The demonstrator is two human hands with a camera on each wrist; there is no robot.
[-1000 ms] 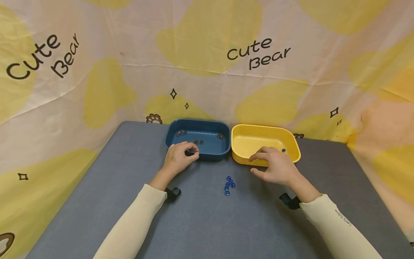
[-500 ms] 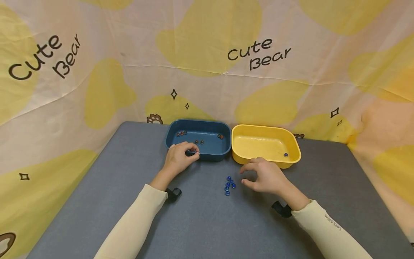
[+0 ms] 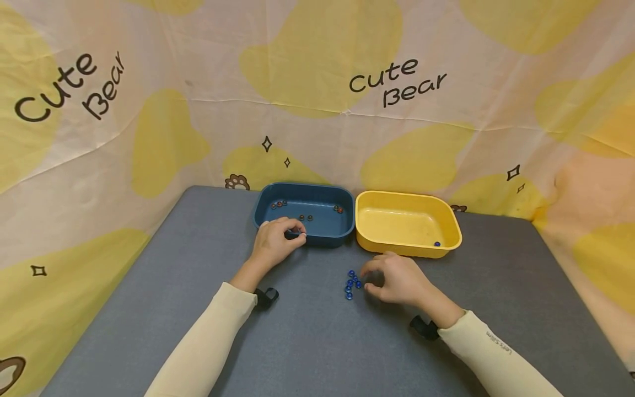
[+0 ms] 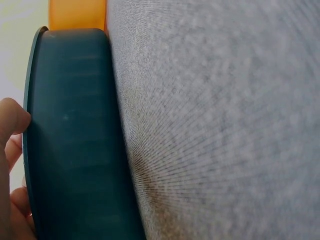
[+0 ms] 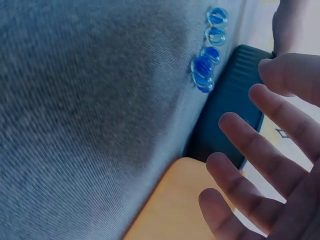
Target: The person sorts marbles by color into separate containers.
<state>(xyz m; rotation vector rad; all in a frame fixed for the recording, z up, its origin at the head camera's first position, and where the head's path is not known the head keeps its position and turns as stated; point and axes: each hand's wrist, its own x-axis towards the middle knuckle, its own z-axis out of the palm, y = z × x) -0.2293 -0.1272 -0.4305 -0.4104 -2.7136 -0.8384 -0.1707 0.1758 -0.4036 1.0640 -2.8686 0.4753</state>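
My left hand [image 3: 278,240] is at the front rim of the blue plastic bin [image 3: 327,240], gripping it. In the left wrist view the thumb [image 4: 15,117] lies on the rim and the other fingers are behind it. My right hand [image 3: 399,278] hovers over the table just right of a small cluster of blue glass marbles [image 3: 349,283], its fingers parted and holding nothing. The right wrist view shows those marbles [image 5: 203,66] beyond the fingertips. Inside the blue bin lie several brownish-red marbles [image 3: 305,218]. One blue marble [image 3: 437,243] sits in the yellow bin [image 3: 397,249].
Both bins stand side by side at the back of the grey cloth-covered table [image 3: 307,342]. A printed fabric backdrop [image 3: 317,138] rises behind them and along the sides. Each wrist wears a black strap mount [image 3: 268,298].
My right hand has moved from above the yellow bin's front edge left and toward me, to beside the blue marbles. The marble in the yellow bin has rolled forward. My left hand stays put.
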